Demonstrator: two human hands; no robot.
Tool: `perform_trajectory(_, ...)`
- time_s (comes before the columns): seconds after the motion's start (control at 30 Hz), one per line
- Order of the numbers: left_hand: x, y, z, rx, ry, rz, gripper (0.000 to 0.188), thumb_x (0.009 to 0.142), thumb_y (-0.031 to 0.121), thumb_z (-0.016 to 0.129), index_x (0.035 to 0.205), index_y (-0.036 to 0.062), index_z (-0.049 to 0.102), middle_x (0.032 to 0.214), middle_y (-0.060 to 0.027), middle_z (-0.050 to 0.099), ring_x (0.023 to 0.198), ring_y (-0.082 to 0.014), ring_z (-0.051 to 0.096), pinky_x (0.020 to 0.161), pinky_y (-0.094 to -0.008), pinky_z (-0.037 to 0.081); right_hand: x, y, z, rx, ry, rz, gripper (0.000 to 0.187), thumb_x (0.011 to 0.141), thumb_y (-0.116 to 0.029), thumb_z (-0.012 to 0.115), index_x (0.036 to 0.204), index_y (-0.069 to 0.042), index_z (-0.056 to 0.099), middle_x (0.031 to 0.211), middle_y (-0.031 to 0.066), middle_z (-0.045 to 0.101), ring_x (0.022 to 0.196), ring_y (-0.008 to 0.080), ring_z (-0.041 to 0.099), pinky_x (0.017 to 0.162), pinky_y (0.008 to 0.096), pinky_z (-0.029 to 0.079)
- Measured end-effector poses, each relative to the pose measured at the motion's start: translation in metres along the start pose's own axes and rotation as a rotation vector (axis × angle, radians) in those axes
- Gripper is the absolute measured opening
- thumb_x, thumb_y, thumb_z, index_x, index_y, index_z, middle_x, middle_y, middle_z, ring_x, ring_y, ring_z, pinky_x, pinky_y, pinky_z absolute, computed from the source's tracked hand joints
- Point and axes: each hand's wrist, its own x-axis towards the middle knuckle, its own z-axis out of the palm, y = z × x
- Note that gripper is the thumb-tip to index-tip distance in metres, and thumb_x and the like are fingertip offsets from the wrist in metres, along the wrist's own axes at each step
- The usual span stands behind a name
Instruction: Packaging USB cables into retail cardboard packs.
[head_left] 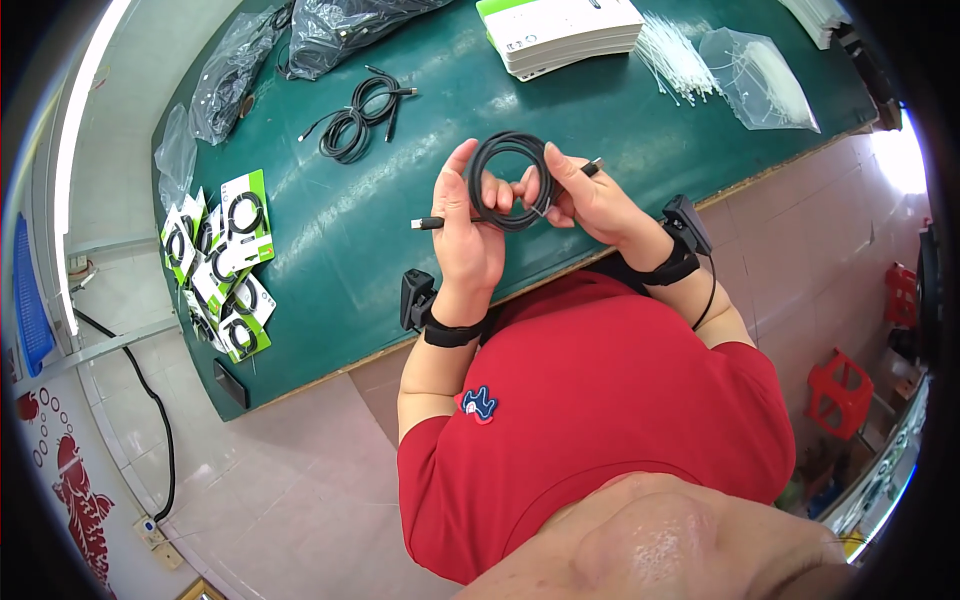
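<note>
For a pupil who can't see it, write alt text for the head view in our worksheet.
A person's left hand and right hand hold a coiled black cable, plugs poking out either side, above a green table. On it lie more black cable, a card stack and white ties farther off, and carded cables at left.

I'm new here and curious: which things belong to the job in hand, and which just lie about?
Likely the job:
coiled black cable, in left hand and right hand
loose black cables
carded cables
card stack
white strips

Apparently lying about:
flat black object
red stool
</note>
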Motion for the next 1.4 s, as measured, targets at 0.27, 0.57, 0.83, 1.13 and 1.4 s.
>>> perform_trajectory(0.27, -0.001, -0.002, 0.004, -0.156, 0.101, -0.039, 0.04, 0.105, 0.032, 0.042, 0.136, 0.0064, 0.04, 0.074, -0.0001, 0.04, 0.067, -0.0102, 0.042, 0.076, -0.0327, 0.046, -0.002, 0.003, 0.001, 0.131, 0.026, -0.03, 0.059, 0.1, -0.055, 0.039, 0.091, -0.002, 0.063, 0.081, 0.0051, 0.061, 0.058, 0.0085, 0.046, 0.048, 0.0216, 0.034)
perform_trajectory(0.57, -0.005, 0.001, -0.002, -0.303, 0.0, -0.031, 0.036, 0.106, 0.025, 0.036, 0.139, 0.0093, 0.04, 0.08, -0.001, 0.042, 0.069, -0.0109, 0.043, 0.072, -0.0307, 0.044, 0.001, 0.0, -0.001, 0.421, -0.119, 0.035, 0.065, 0.103, -0.053, 0.026, 0.101, 0.001, 0.062, 0.095, 0.0115, 0.066, 0.053, 0.007, 0.043, 0.045, 0.0196, 0.034)
perform_trajectory(0.83, -0.005, 0.003, 0.004, -0.433, 0.113, -0.135, 0.035, 0.106, 0.026, 0.036, 0.136, 0.0095, 0.047, 0.091, -0.0023, 0.046, 0.076, -0.0117, 0.044, 0.077, -0.0296, 0.043, 0.0, -0.007, -0.009, 0.545, -0.107, 0.061, 0.065, 0.104, -0.052, 0.024, 0.102, 0.001, 0.061, 0.095, 0.0108, 0.066, 0.048, 0.0044, 0.038, 0.042, 0.0179, 0.031)
perform_trajectory(1.13, -0.004, -0.003, -0.012, -0.323, -0.047, -0.163, 0.036, 0.102, 0.016, 0.049, 0.137, 0.0076, 0.046, 0.084, 0.0012, 0.046, 0.07, -0.0084, 0.043, 0.077, -0.0298, 0.043, 0.001, -0.012, -0.011, 0.394, -0.151, 0.103, 0.065, 0.103, -0.054, 0.025, 0.101, 0.001, 0.061, 0.084, 0.0068, 0.062, 0.044, 0.0028, 0.032, 0.041, 0.0171, 0.027)
perform_trajectory(1.4, -0.004, -0.007, 0.002, -0.239, 0.173, -0.053, 0.035, 0.101, 0.012, 0.05, 0.135, 0.0051, 0.047, 0.077, 0.0003, 0.048, 0.063, -0.0078, 0.042, 0.069, -0.0303, 0.045, 0.003, -0.016, -0.006, 0.308, -0.06, 0.134, 0.054, 0.103, -0.048, 0.035, 0.094, -0.002, 0.061, 0.075, 0.003, 0.058, 0.044, 0.0016, 0.03, 0.04, 0.0161, 0.024)
